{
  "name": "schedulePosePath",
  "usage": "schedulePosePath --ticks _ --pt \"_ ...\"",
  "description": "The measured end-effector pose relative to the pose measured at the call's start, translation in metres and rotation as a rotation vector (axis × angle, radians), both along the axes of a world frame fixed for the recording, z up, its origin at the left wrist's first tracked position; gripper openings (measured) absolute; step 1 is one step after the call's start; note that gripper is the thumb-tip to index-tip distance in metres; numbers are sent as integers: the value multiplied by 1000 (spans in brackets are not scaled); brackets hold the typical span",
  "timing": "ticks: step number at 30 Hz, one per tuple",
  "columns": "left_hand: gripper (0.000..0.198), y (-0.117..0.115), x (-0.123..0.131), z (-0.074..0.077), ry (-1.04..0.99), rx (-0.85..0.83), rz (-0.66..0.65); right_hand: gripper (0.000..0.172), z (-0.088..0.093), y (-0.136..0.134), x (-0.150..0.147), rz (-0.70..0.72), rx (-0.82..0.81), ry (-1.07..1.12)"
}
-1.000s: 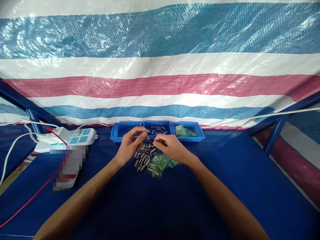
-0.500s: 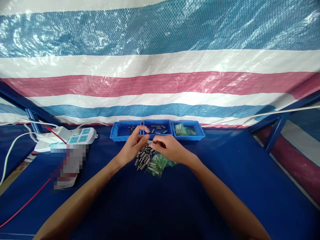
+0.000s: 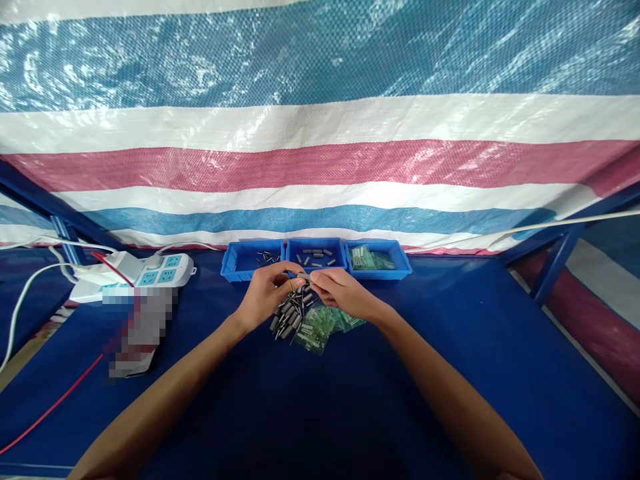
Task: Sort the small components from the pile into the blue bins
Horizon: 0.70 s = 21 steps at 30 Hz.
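My left hand point(image 3: 267, 294) and my right hand point(image 3: 340, 293) meet fingertip to fingertip over a pile of small grey cylindrical parts point(image 3: 289, 317) on the blue table. Both pinch one small grey part point(image 3: 303, 276) between them. Right of the pile lie several small green plastic packets point(image 3: 320, 327), partly under my right hand. Three blue trays stand just behind: the left tray point(image 3: 239, 260) holds a few grey parts, the middle tray point(image 3: 316, 253) holds several grey parts, the right tray point(image 3: 395, 257) holds green packets.
A white power strip point(image 3: 150, 269) with white cables and a red wire point(image 3: 55, 403) sits at the left, beside a blurred-out object point(image 3: 137, 330). A striped tarpaulin point(image 3: 320, 133) hangs behind the table. Blue frame bars point(image 3: 553, 267) stand at the right.
My hands have come together: the left hand's pinched part now meets the right fingertips, which lifted off the pile. The view has shifted slightly.
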State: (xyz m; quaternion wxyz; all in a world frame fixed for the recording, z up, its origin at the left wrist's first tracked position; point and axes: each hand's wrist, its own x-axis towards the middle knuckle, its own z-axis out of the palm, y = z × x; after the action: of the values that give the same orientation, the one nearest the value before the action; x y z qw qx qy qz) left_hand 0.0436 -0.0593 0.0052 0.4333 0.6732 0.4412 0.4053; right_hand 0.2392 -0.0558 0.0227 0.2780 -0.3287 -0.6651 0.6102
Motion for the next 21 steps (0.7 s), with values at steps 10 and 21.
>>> schedulePosePath --ticks 10,21 --pt "23 0 2 0 -68 -20 45 25 4 3 0 -82 354 -300" --pt "27 0 2 -3 -190 -51 21 25 7 1 2 -137 419 -339"
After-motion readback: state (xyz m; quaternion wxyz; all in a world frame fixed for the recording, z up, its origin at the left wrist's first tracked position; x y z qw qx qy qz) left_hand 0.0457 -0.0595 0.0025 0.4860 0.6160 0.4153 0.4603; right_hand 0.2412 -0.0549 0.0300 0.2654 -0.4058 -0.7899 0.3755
